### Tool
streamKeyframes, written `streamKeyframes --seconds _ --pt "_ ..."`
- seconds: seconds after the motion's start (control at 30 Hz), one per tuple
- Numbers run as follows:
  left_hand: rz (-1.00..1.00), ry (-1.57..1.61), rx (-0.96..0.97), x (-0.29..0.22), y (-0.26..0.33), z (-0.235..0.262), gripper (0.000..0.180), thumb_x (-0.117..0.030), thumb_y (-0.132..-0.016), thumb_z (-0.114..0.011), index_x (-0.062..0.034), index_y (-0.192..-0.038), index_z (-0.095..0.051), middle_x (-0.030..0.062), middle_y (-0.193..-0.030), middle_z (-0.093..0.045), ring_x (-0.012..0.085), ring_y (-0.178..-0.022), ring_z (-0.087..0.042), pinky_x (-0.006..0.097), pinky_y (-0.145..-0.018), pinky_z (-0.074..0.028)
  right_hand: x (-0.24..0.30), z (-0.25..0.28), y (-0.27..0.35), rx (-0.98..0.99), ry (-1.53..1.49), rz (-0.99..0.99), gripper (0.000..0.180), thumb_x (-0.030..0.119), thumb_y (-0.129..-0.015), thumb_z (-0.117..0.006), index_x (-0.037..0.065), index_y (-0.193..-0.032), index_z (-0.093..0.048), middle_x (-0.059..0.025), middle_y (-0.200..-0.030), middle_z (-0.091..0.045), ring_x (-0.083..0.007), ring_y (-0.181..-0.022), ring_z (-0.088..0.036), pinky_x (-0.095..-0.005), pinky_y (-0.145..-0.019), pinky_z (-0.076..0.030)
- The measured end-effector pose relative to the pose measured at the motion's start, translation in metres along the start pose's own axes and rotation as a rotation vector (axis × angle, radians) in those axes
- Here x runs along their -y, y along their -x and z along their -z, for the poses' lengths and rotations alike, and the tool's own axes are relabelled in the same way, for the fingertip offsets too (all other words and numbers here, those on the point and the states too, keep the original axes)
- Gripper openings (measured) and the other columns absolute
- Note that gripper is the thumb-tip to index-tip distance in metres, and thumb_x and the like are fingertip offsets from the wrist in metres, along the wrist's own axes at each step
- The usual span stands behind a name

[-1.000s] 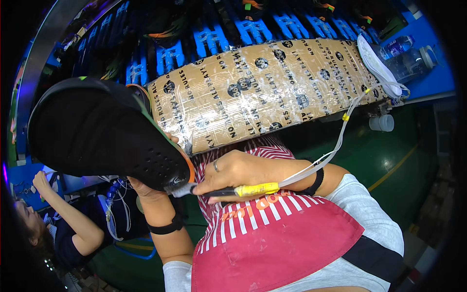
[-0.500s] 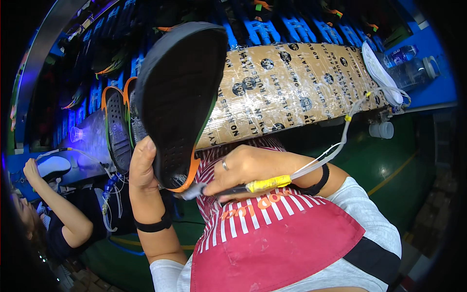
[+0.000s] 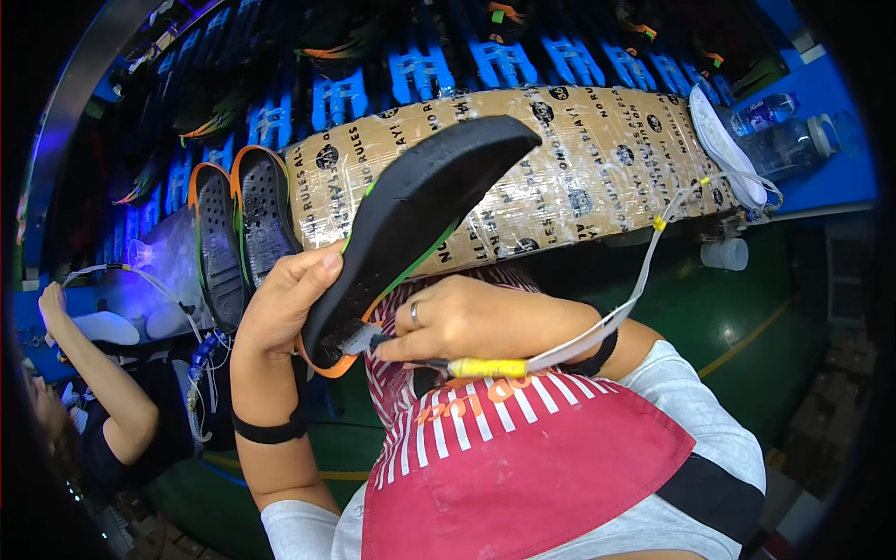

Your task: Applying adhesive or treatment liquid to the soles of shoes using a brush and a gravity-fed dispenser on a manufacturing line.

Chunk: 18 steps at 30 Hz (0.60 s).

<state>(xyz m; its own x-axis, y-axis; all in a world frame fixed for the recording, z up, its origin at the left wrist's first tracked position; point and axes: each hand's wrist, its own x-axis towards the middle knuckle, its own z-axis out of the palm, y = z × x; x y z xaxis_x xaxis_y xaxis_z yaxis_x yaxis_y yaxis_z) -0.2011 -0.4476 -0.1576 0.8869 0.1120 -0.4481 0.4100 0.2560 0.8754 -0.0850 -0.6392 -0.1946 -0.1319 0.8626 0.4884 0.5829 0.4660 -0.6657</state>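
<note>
My left hand [image 3: 285,308] grips a black shoe sole [image 3: 411,224] with a green and orange edge, holding it tilted on its side, toe up to the right. My right hand [image 3: 457,322] holds a brush tool with a yellow-taped handle [image 3: 485,368] and a white tube [image 3: 644,271] trailing up to the right. The brush tip touches the heel end of the sole, near my left thumb. A ring is on my right hand.
A taped cardboard-wrapped bar [image 3: 597,159] runs across in front of me. Behind it, blue racks [image 3: 420,70] carry more soles; two black soles [image 3: 243,233] stand at the left. Plastic bottles [image 3: 793,140] sit at right. Another person [image 3: 103,401] works at lower left.
My left hand turned the sole from facing flat toward the camera to edge-on and tilted right. My right hand brought the brush tip onto the heel end.
</note>
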Motion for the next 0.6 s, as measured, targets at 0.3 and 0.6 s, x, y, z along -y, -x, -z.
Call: streamKeyframes --seconds 0.3,0.6 --pt "0.143 -0.022 0.008 -0.009 -0.005 0.000 0.038 -0.024 -0.094 -0.047 0.0042 -0.118 -0.053 0.0085 -0.096 -0.064 0.0100 -0.079 -0.060 0.022 -0.070 -0.049 0.002 0.002 0.002 -0.079 -0.016 -0.031 0.024 0.005 -0.070 -0.056 0.004 -0.093 -0.064 -0.0116 -0.063 -0.053 -0.0265 -0.061 -0.058 -0.0344 -0.058 -0.047" --pt "0.100 -0.037 -0.103 -0.001 -0.006 0.003 0.037 -0.026 -0.095 -0.045 0.0043 -0.113 -0.056 0.0079 -0.092 -0.064 0.0111 -0.078 -0.061 0.023 -0.068 -0.050 -0.012 -0.004 0.011 -0.086 -0.277 -0.060 0.024 0.014 -0.073 -0.068 0.010 -0.097 -0.066 -0.0109 -0.066 -0.058 -0.0259 -0.059 -0.058 -0.0345 -0.055 -0.048"
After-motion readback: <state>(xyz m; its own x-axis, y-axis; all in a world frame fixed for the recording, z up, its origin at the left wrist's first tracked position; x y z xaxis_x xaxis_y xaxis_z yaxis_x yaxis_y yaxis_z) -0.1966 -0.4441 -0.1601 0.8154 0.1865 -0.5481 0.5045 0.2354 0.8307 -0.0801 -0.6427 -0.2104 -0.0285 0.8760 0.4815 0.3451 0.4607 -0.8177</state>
